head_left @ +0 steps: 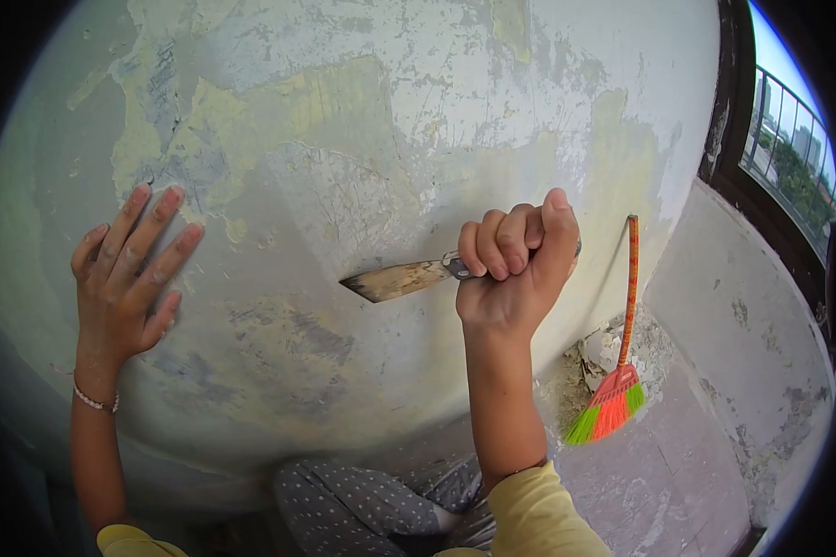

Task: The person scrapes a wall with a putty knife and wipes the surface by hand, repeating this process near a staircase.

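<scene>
My right hand (518,265) is wrapped round the handle of a putty knife (404,280), thumb pointing up. The knife's stained, angled blade points left, its tip close to the wall (325,316). On the left, my left hand (125,278) lies with fingers spread against the wall, holding nothing. Yellowish, grey and white patches of peeling paint cover the wall, with scraped and scratched areas around both hands. Dark scuffs show on it below the blade.
A small broom (613,395) with green and orange bristles leans upright in the corner at right. Flaked debris (604,353) lies behind it on the floor (655,464). A dark-framed window (729,111) is at upper right. My bent legs (353,492) are below.
</scene>
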